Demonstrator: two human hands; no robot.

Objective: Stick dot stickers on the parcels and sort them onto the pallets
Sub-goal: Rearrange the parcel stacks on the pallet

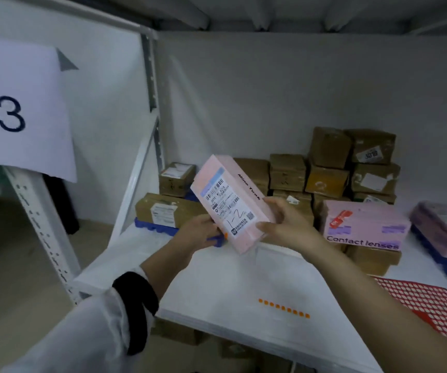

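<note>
The left hand (203,232) grips the lower left edge of the pink parcel (230,203), fingers curled round it. The right hand (284,224) clamps the lower right corner, with the thumb lying across the front face and the fingers behind. Both forearms reach forward and up from the body, wrists bent inward toward each other. The parcel is held in the air above the white shelf (217,286), tilted with its top leaning left and its shipping label (229,208) facing the camera. A small orange dot (225,235) sits at the label's lower corner, just beside the left hand. The parcel is a slim carton and probably light and fairly stiff, though its thin walls could dent under a hard squeeze. Its smooth printed faces may slip, so a hold across the narrow sides near one end looks safest. A strip of orange dot stickers (284,308) lies on the shelf below, with a red sticker sheet (432,300) to the right. Brown cartons (327,168) are stacked behind, some of them on a blue pallet (155,228).
</note>
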